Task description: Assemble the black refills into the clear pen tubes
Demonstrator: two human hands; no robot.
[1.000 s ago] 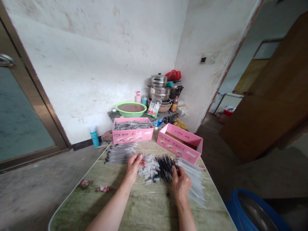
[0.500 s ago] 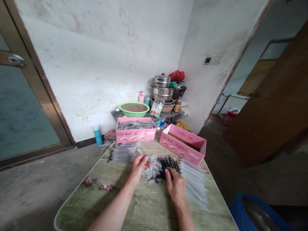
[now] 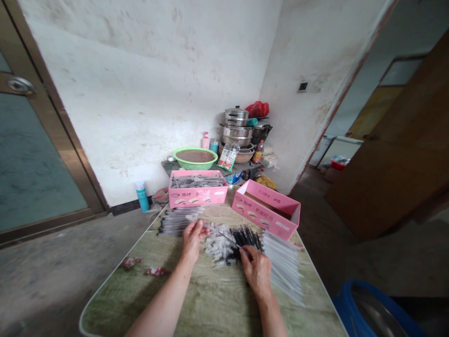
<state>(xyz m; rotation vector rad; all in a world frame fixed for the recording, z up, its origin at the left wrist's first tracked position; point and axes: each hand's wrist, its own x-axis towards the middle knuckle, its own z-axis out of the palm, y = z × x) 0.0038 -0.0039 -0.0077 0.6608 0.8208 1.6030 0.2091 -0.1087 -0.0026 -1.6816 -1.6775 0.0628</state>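
Note:
My left hand [image 3: 192, 239] is closed in a pinch on a translucent white pen part, just above the assembled-looking pens [image 3: 177, 222] laid in a row. My right hand [image 3: 257, 269] pinches a thin dark pen refill [image 3: 227, 238], which slants up toward my left hand. Between the hands lies a heap of short whitish translucent pen caps [image 3: 218, 248]. A cluster of black pen pieces [image 3: 247, 238] sits beside it, partly hidden by my right hand. Long clear tubes [image 3: 283, 267] lie fanned out to the right of that hand.
A pink box [image 3: 198, 195] filled with pens stands at the table's back left. Another pink box [image 3: 268, 213], brown inside, stands at the back right. Behind are a green basin [image 3: 195, 164] and stacked pots [image 3: 237, 133]. A blue tub [image 3: 354, 309] is at the lower right.
My left hand has moved left and slightly up, away from the heap of caps, with the translucent part. The refill at my right hand now shows stretched between the hands; that hand has barely moved.

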